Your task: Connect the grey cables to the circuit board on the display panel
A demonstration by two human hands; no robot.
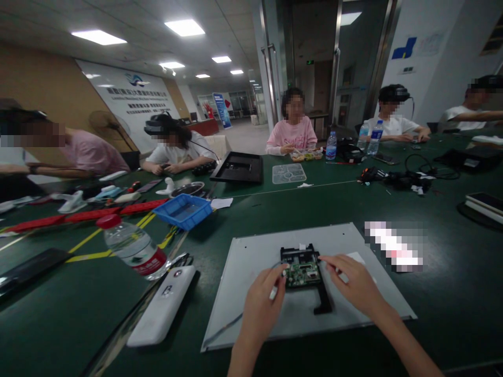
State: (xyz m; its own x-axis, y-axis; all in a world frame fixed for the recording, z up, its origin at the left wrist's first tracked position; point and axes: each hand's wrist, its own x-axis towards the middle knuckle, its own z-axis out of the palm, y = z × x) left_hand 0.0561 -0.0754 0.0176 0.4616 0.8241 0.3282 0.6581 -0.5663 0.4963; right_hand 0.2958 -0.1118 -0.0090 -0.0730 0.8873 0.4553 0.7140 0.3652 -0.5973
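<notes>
A black plastic frame (323, 298) carrying a green circuit board (301, 274) lies on a white panel (259, 251) in front of me. My left hand (261, 301) is at the board's left edge, thumb and fingers drawn together around something small and whitish that I cannot make out. A thin grey cable (228, 325) runs over the panel and passes behind that hand. From the other side, my right hand (356, 280) reaches in with its fingers apart. One fingertip meets the frame's right edge; no held object shows there. A white paper piece (357, 257) lies partly behind this hand.
Left of the panel are a white power bank (163, 309), a water bottle (135, 246) lying tilted and a blue tray (184, 211). Farther back are a black tray (238, 168) and a clear plastic lid (289, 174). Several people sit around the green table (444, 293).
</notes>
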